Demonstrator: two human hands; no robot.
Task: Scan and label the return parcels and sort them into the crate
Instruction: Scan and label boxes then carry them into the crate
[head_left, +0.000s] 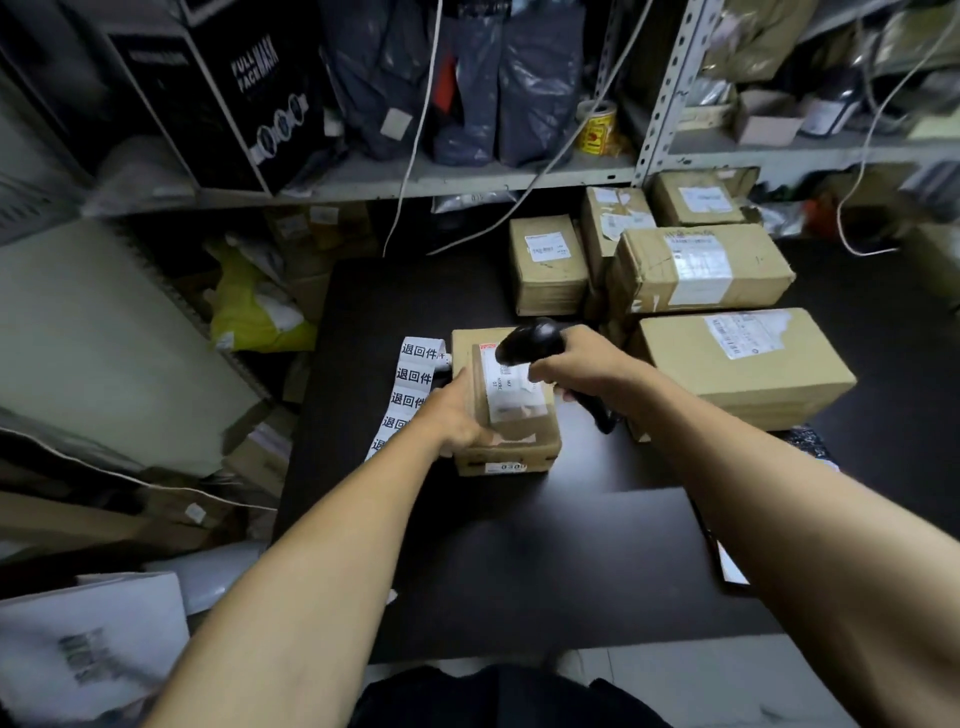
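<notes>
Parcel (506, 415) on table, left hand (457, 410) gripping its side – right hand (576, 369) gripping scanner (535, 343) above it

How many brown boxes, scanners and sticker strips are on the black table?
Brown cardboard boxes: 6, one under the left hand, at
Black handheld scanners: 1, in the right hand
Label strips: 1
Total: 8

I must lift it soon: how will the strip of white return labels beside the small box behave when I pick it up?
The label strip will probably be floppy: it already lies in bends on the black table. It looks thin and light, so it may swing or trail. Part runs under the left hand, so it could snag.
</notes>
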